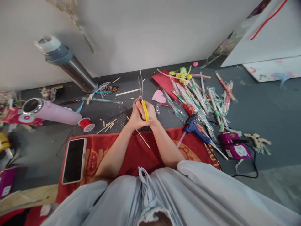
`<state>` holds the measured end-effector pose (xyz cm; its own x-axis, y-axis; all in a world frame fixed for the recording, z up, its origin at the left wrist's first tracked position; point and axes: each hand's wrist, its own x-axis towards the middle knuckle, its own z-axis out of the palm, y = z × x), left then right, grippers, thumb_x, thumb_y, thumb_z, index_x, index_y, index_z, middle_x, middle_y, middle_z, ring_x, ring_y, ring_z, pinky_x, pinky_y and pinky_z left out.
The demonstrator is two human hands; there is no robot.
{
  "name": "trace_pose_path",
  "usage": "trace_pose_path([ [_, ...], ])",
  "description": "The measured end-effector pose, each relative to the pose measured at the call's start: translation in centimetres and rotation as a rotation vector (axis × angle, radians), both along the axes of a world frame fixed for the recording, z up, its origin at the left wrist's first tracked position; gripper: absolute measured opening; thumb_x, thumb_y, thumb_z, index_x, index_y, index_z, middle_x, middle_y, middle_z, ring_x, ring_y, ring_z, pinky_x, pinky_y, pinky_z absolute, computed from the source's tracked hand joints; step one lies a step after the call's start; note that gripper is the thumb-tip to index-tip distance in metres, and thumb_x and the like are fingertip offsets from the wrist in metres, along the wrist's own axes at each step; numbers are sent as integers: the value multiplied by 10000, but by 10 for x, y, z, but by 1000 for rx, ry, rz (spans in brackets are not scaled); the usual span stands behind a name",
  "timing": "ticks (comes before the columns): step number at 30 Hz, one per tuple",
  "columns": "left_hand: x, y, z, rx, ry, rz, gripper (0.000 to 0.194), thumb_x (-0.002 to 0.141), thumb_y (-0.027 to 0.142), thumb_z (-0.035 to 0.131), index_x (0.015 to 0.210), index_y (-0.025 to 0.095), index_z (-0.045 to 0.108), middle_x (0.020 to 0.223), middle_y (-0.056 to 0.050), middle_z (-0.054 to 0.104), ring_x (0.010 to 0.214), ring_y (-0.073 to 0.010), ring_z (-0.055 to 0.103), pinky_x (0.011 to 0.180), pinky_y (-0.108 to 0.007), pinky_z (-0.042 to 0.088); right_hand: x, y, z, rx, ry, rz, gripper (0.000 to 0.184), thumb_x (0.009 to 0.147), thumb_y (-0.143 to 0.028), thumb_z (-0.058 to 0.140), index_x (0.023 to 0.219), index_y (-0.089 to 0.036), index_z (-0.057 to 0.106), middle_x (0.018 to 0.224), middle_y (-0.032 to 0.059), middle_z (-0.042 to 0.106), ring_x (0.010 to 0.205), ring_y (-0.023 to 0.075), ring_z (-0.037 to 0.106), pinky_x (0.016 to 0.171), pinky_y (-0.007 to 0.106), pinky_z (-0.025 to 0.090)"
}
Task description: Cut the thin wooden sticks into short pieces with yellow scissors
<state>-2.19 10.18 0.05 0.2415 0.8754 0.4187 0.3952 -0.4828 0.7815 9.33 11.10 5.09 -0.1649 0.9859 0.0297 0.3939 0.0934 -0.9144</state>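
Observation:
A pair of scissors with yellow handles [145, 110] points away from me, its metal blades slightly apart. My right hand [151, 112] is closed around the handles. Pressed up against it, my left hand [135, 116] has its fingers closed near the base of the blades; what they pinch is hidden. One thin wooden stick [142, 139] runs beneath my wrists onto the red towel [131, 157]. Beyond the blades' left side lies another pale stick [128, 92]. Short cut stick pieces [109, 125] and crumbs are scattered left of my hands.
Left stand a steel thermos [77, 70], a pink bottle [56, 112], a red ribbon spool [87, 125] and a phone [74, 160]. Right are a pink paper heart [159, 96], wrapped sticks [195, 94], a blue glue gun [196, 130] and a purple box [234, 146] with a cable.

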Motion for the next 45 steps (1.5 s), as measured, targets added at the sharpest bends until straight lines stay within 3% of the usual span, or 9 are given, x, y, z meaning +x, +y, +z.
trace_pose_path([
  [12, -8, 3, 1, 23, 16, -49, 1123, 616, 752, 677, 1477, 212, 200, 1516, -201, 286, 1438, -387, 266, 1179, -550, 258, -2, 3, -3, -42, 8, -2, 476, 873, -652, 379, 789, -215, 550, 707, 27, 619, 668, 185, 595, 616, 279, 410],
  [15, -11, 2, 17, 102, 17, 19, 847, 812, 713, 490, 1458, 221, 248, 1466, -185, 393, 1377, -318, 398, 1123, -480, 357, -1, 3, -1, -52, 26, 29, 469, 860, -665, 393, 827, -219, 532, 740, 28, 623, 701, 195, 595, 644, 292, 416],
  [17, -12, -2, 33, 188, 52, 179, 583, 931, 556, 403, 1400, 213, 343, 1337, -158, 532, 1225, -247, 544, 1035, -419, 435, 1, 4, 0, -32, 15, 48, 460, 856, -663, 411, 883, -218, 526, 799, 35, 635, 743, 201, 599, 676, 303, 420],
  [20, -13, -10, 57, 360, 217, 376, 236, 948, 327, 438, 1093, 189, 564, 975, -80, 666, 885, -178, 624, 837, -338, 493, 4, 4, 2, 22, -49, 42, 461, 856, -652, 431, 948, -207, 507, 848, 49, 631, 758, 200, 584, 713, 322, 428],
  [22, -15, -14, 69, 489, 284, 458, 140, 918, 236, 465, 960, 187, 589, 868, -61, 658, 835, -179, 610, 826, -348, 477, 7, 4, 3, 83, -106, 38, 467, 855, -654, 441, 946, -200, 496, 843, 53, 612, 756, 196, 567, 726, 329, 434],
  [27, -24, -15, 82, 576, 272, 603, 159, 873, 207, 544, 1018, 189, 607, 1000, -91, 661, 995, -213, 616, 915, -390, 477, 12, 3, 9, 244, -218, 83, 496, 851, -666, 462, 961, -183, 501, 914, 93, 615, 847, 226, 582, 790, 366, 458],
  [32, -28, -13, 87, 545, 206, 587, 56, 865, 212, 598, 867, 197, 653, 874, -30, 694, 843, -148, 661, 762, -272, 531, 16, -1, 20, 371, -273, 119, 550, 854, -670, 462, 1060, -162, 511, 1034, 143, 625, 976, 267, 590, 885, 418, 465],
  [37, -27, -15, 95, 620, 77, 591, 105, 807, 135, 637, 726, 190, 673, 746, 9, 705, 721, -115, 668, 700, -239, 535, 22, -4, 30, 438, -254, 161, 595, 859, -695, 425, 1104, -158, 503, 1074, 148, 623, 1014, 274, 583, 914, 432, 468],
  [45, -21, -15, 89, 379, -252, 533, 40, 772, 177, 677, 737, 182, 658, 733, 16, 679, 619, -96, 642, 546, -203, 508, 27, -4, 35, 484, -245, 178, 602, 833, -690, 483, 1121, -162, 492, 1106, 157, 597, 1053, 284, 555, 944, 452, 460],
])
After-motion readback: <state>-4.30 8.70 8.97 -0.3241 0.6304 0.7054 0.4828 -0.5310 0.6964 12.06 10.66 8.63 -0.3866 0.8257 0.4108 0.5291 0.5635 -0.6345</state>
